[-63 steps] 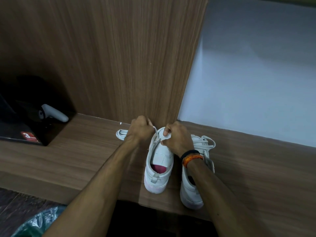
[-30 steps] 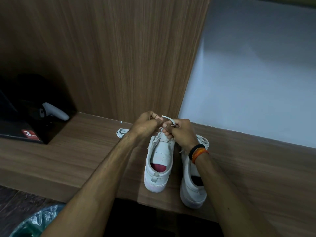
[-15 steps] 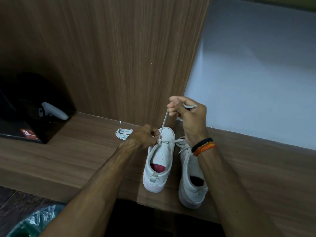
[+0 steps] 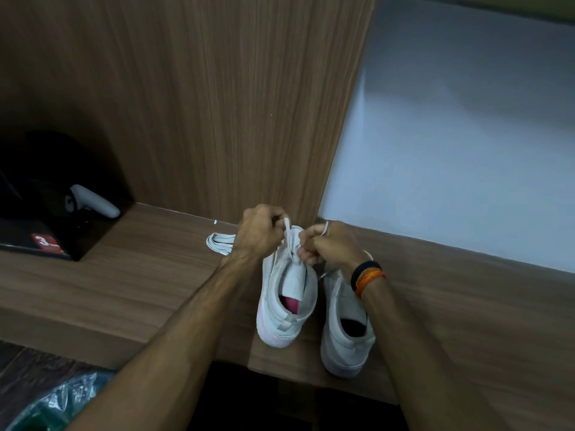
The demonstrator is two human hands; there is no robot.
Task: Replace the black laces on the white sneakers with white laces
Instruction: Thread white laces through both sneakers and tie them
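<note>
From the head view, two white sneakers stand side by side on the bench (image 4: pixel 130 275), the left sneaker (image 4: pixel 287 303) beside the right sneaker (image 4: pixel 345 331). Over the left sneaker's toe at twelve o'clock, the left hand (image 4: pixel 259 233) and right hand (image 4: pixel 334 244) each pinch a white lace (image 4: pixel 287 231) end in curled fingers. One spare lace bundle (image 4: pixel 219 242) lies at ten o'clock.

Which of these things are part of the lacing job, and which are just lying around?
Part of the job:
left shoe
right shoe
white lace held by left hand and right hand
spare lace

Lying about:
black box
white controller
plastic bag
</note>
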